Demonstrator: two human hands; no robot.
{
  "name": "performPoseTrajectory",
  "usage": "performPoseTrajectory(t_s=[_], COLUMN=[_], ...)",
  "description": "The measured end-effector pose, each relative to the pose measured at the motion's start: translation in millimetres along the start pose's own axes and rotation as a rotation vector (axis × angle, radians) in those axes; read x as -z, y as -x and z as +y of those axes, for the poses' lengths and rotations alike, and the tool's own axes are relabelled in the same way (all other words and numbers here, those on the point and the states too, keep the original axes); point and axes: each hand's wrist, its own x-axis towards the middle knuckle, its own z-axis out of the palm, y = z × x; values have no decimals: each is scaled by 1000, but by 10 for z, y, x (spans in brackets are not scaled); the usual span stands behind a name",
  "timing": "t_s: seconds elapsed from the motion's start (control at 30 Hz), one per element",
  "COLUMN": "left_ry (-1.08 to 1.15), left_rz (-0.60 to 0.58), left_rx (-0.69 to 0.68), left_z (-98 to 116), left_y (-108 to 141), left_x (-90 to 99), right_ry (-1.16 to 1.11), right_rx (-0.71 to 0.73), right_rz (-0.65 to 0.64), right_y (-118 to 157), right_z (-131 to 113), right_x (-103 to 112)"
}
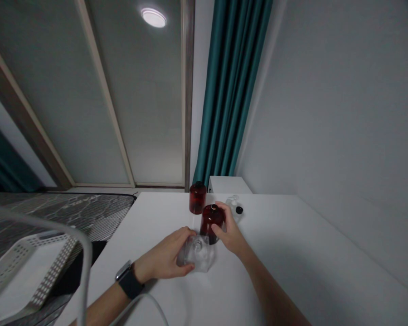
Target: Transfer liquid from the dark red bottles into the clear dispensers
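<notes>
My right hand (229,231) is wrapped round the side of a dark red-brown bottle (211,222), which stands upright on the white table. My left hand (173,252), with a dark watch on its wrist, grips a clear, square-sided bottle (198,253) lower and to the left. The two bottles are close together, and I cannot tell whether they touch. A second red-brown bottle (197,198) with a dark top stands behind them. Right of my right hand lie a black cap (239,210) and a clear item (234,200), partly hidden by the hand.
The white table (258,280) meets the wall on the right. A white box-like cabinet (229,184) stands behind its far edge. At left, a white perforated basket (30,276) sits below table level. A pale curved tube (87,262) crosses the left foreground.
</notes>
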Motion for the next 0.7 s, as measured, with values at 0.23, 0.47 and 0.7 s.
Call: performPoseTrajectory(t_s=[0.23, 0.47, 0.7], left_ry=[-88, -102, -64], left_rz=[52, 51, 69], left_rx=[113, 270, 218], left_z=[25, 68, 13], left_y=[-3, -56, -54], left_x=[-112, -239, -218], right_ry=[-54, 44, 60], right_rx=[-162, -185, -144], right_rz=[186, 303, 252], right_y=[87, 19, -53], right_z=[44, 4, 40], right_x=[-285, -390, -375])
